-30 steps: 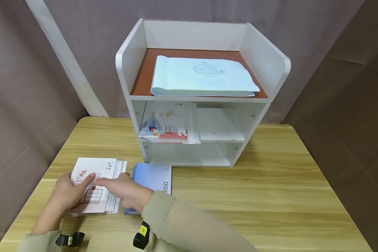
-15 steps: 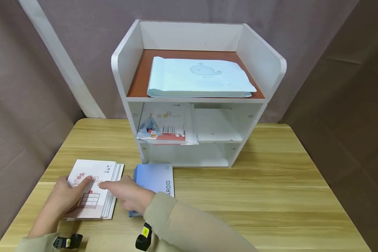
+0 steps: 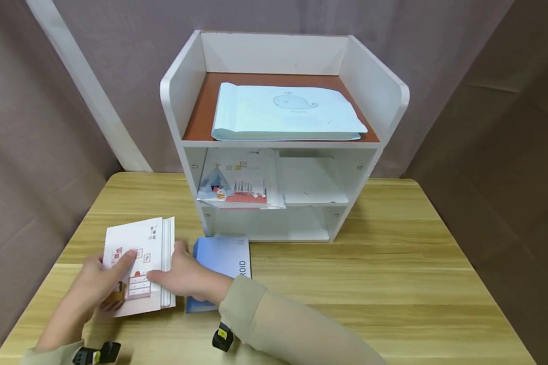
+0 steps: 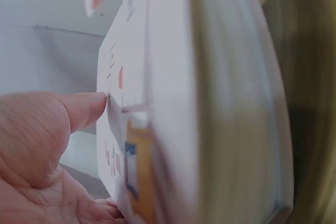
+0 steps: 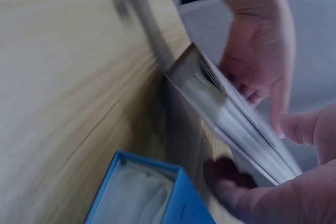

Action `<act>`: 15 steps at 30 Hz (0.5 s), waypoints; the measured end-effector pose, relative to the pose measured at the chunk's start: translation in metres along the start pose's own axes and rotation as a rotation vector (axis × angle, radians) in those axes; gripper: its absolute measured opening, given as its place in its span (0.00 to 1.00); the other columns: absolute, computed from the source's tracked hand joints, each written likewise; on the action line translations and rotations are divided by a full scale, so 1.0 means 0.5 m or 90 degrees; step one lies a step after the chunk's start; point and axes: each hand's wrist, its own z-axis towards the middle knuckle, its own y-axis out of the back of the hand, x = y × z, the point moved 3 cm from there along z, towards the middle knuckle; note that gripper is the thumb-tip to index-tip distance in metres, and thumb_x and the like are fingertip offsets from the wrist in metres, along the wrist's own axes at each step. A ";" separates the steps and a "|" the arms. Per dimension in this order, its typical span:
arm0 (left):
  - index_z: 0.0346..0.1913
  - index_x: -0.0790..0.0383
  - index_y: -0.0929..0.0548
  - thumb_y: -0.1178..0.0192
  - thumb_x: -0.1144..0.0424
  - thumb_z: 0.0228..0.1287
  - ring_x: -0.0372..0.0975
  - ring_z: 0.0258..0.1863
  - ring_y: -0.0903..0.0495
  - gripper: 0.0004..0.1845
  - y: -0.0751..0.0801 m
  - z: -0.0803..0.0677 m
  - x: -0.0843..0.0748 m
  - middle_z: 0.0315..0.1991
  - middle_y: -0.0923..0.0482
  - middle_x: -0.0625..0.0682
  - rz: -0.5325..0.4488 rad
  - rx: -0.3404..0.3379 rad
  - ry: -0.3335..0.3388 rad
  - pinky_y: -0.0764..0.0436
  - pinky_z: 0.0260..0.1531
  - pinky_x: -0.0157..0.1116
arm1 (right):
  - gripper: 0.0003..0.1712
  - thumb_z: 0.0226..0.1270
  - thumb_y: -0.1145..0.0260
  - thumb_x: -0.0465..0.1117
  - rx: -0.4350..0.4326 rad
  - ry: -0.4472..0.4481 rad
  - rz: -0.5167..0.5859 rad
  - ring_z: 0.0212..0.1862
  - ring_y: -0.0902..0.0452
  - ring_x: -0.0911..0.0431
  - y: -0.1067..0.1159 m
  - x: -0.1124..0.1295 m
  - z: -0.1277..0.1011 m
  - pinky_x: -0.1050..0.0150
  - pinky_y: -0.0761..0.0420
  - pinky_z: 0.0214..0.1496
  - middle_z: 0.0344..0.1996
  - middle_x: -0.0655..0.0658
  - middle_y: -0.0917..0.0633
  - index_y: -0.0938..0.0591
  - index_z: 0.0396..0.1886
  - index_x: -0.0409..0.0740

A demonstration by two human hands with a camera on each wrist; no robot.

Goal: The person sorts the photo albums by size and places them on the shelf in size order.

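White book: we are seeing it (image 3: 140,264) at the left side of the wooden table (image 3: 392,284), tilted between both hands; whether an edge is touching the wood, we cannot tell.
Left hand: the left hand (image 3: 99,279) is pinching the book's left side — thumb pressing the printed cover, other fingers going out of sight underneath.
Right hand: the right hand (image 3: 184,274) is gripping the opposite side, its thumb lying on the cover and its fingers curling below.
Page edges: we are noting thick, layered sheets with a narrow gap near the cover; whether we are inspecting one volume or several stacked, we cannot say.
Handling: we are judging it moderately heavy for its size, firm through the block, somewhat slippery on the cover, and vulnerable at the corners.
Hold: we are favouring a grip across the full thickness on both sides — taking the cover alone would risk splaying the layers.
Blue box: it (image 3: 221,256) is lying flat just beside the right hand.
Shelf unit: the white shelf unit (image 3: 280,144) is bearing a whale-printed book (image 3: 292,111) on top and an illustrated packet (image 3: 239,177) on its middle level.
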 end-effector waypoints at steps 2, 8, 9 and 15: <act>0.41 0.74 0.29 0.47 0.38 0.67 0.39 0.16 0.26 0.34 0.000 -0.007 -0.012 0.21 0.25 0.52 -0.002 -0.009 -0.012 0.23 0.15 0.37 | 0.50 0.64 0.32 0.48 0.008 0.031 -0.007 0.42 0.24 0.59 0.004 -0.002 -0.004 0.64 0.25 0.54 0.42 0.44 0.22 0.51 0.74 0.41; 0.49 0.76 0.34 0.47 0.39 0.67 0.42 0.23 0.20 0.36 0.001 -0.032 -0.045 0.32 0.21 0.61 -0.001 -0.040 -0.055 0.19 0.21 0.38 | 0.39 0.68 0.36 0.47 -0.007 0.156 -0.039 0.36 0.24 0.65 0.020 -0.002 -0.024 0.69 0.24 0.46 0.37 0.52 0.24 0.46 0.70 0.46; 0.50 0.75 0.34 0.47 0.39 0.68 0.42 0.24 0.20 0.35 -0.001 -0.037 -0.052 0.33 0.22 0.61 0.000 -0.046 -0.068 0.18 0.21 0.38 | 0.37 0.68 0.36 0.47 -0.007 0.175 -0.042 0.37 0.24 0.66 0.025 -0.002 -0.029 0.69 0.24 0.46 0.38 0.52 0.24 0.45 0.69 0.47; 0.53 0.73 0.36 0.45 0.48 0.70 0.41 0.29 0.18 0.29 -0.025 -0.068 -0.093 0.38 0.22 0.64 -0.014 -0.062 -0.173 0.17 0.25 0.38 | 0.33 0.70 0.38 0.47 -0.004 0.259 -0.025 0.41 0.22 0.67 0.074 -0.013 -0.062 0.69 0.23 0.46 0.40 0.56 0.20 0.43 0.67 0.53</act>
